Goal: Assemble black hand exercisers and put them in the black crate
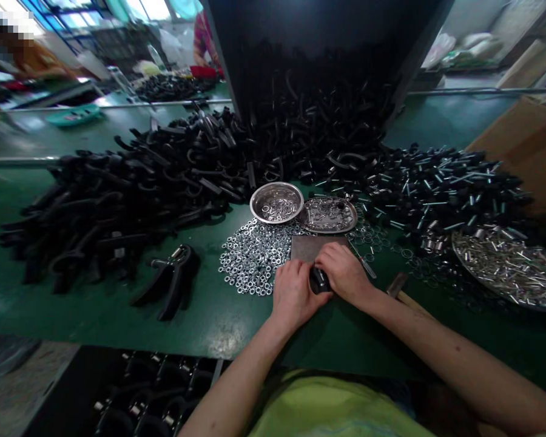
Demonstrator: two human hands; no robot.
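Observation:
Both my hands are closed around a black curved plastic part at the near edge of a flat metal plate. My left hand wraps it from the left, its thumb along the near side. From the right, my right hand presses its fingers on the part's upper side. Much of the part is hidden by my fingers, so its full shape cannot be made out. Just left of my hands spreads a heap of hex nuts. An assembled black clamp lies farther left on the green table.
A round metal bowl and an oval tray hold small metal parts. Black parts pile up behind. Bolts, a pin-filled dish, a hammer and a screwdriver lie right. Clamps fill a box below.

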